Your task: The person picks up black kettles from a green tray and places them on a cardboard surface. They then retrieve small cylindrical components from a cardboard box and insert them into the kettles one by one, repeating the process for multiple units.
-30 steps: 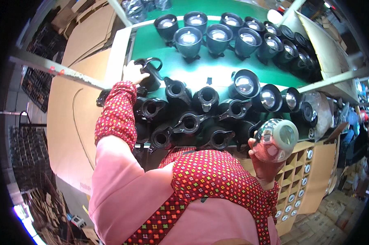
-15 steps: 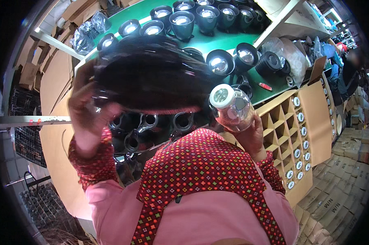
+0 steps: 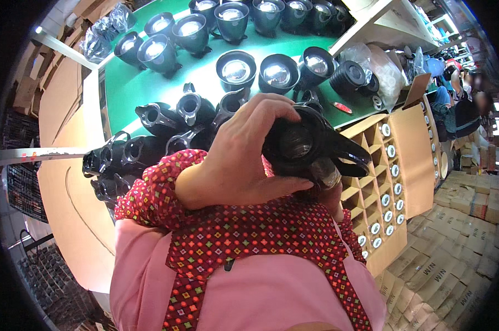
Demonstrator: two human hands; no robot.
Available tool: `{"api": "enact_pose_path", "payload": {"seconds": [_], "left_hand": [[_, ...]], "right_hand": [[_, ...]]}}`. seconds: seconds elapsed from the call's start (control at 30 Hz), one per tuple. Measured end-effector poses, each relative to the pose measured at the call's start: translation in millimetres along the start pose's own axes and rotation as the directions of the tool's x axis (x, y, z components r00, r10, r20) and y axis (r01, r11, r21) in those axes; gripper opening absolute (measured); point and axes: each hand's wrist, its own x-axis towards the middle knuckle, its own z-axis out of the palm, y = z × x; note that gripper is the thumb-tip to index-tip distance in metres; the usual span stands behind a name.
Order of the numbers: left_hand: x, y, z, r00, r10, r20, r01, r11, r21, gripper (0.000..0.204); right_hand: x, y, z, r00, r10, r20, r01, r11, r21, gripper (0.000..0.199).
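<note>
Swung centre-right, the black jug (image 3: 310,143) held in left-hand fingers (image 3: 271,113) could — if knocked — crack the glass (image 3: 326,173) the right hand (image 3: 331,199) grips.

The black jug (image 3: 316,132) hides much of the glass vessel (image 3: 327,174) and right hand (image 3: 332,197).

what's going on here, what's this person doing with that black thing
A person's left hand grips a black jug body in front of the chest. The right hand, mostly hidden, holds a glass flask close by it; whether they are joined is unclear. More black jugs stand on the green table, with a divided carton to the right.
</note>
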Motion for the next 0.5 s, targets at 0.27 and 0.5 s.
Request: {"api": "enact_pose_path", "payload": {"seconds": [0.27,0.5], "left_hand": [[-8.0,-9.7,2.3,0.992,-0.114,-0.049,0.111,0.991,-0.074,0.102],[-10.0,-14.0,-8.9,0.997,-0.026,-0.072,0.02,0.996,-0.088,0.092]], "right_hand": [[9.4,-2.9,11.3,0.999,-0.033,-0.03,0.032,0.999,-0.019,0.069],[5.5,-11.9,25.2,0.994,-0.086,-0.063,0.079,0.992,-0.099,0.069]]}}
